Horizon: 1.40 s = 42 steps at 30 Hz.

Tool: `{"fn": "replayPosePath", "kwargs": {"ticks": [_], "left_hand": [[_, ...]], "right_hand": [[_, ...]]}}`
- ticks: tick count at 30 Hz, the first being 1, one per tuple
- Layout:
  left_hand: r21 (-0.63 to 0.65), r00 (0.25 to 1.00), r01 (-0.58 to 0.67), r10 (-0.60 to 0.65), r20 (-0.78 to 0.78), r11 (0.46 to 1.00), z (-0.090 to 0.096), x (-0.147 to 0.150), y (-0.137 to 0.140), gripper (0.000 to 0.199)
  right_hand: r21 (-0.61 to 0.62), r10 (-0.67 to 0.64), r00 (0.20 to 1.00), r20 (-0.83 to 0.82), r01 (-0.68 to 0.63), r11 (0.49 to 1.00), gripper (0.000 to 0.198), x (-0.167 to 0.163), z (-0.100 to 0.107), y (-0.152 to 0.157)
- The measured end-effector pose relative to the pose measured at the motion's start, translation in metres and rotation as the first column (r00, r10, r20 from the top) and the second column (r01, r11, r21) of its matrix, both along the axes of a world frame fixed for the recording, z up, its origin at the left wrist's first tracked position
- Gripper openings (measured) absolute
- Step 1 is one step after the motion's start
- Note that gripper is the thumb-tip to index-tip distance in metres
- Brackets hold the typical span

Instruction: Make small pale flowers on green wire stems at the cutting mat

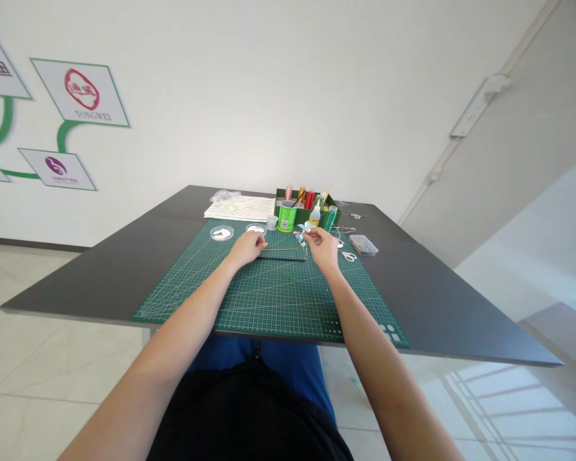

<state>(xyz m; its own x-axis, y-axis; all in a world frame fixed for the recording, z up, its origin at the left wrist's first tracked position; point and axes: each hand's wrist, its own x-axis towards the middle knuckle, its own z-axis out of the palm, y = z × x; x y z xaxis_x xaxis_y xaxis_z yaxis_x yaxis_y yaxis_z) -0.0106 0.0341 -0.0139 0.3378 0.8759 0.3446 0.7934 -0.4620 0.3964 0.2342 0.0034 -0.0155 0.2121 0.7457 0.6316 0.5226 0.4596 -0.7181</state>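
Note:
My left hand [248, 249] is closed in a pinch above the green cutting mat [273, 288]. A thin tan wire-like rod [285, 249] runs rightward from its fingertips. Just below it lies a thin black stick [283, 258], whose left end is by my left hand. My right hand [324, 248] is pinched at a small pale blue and white flower-shaped piece [308, 226]. More small pale pieces [299, 237] show beside those fingertips, too small to make out. White-handled scissors [349, 256] lie to the right of my right hand.
Behind my hands stand a green can [287, 216], a glue bottle [315, 214] and a dark green box [333, 218] of coloured tubes. Shallow dishes [221, 233] and a white pad [240, 208] sit at left. A clear case [363, 244] lies at right on the black table [427, 301].

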Motion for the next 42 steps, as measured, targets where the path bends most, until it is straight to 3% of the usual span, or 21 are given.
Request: {"fn": "replayPosePath", "kwargs": {"ticks": [6, 14, 23, 42], "left_hand": [[0.073, 0.999, -0.035, 0.035, -0.009, 0.997, 0.008, -0.004, -0.003, 0.014], [0.081, 0.988, -0.152, 0.150, 0.029, 0.985, 0.028, -0.015, -0.004, 0.016], [0.067, 0.982, -0.190, 0.191, -0.008, 0.979, 0.037, -0.032, -0.006, 0.019], [0.048, 0.854, -0.471, 0.468, -0.225, 0.881, 0.019, -0.164, 0.050, 0.025]], "right_hand": [[-0.006, -0.002, 1.000, 0.001, 0.002, 1.000, 0.030, 0.000, -0.001, 0.001], [0.005, 0.002, 1.000, 0.019, -0.002, 1.000, 0.031, 0.002, -0.007, 0.004], [0.018, -0.004, 0.999, 0.039, 0.003, 1.000, 0.035, 0.000, -0.004, 0.000], [0.051, -0.030, 0.998, 0.055, 0.028, 0.998, 0.036, -0.001, -0.006, -0.003]]}}
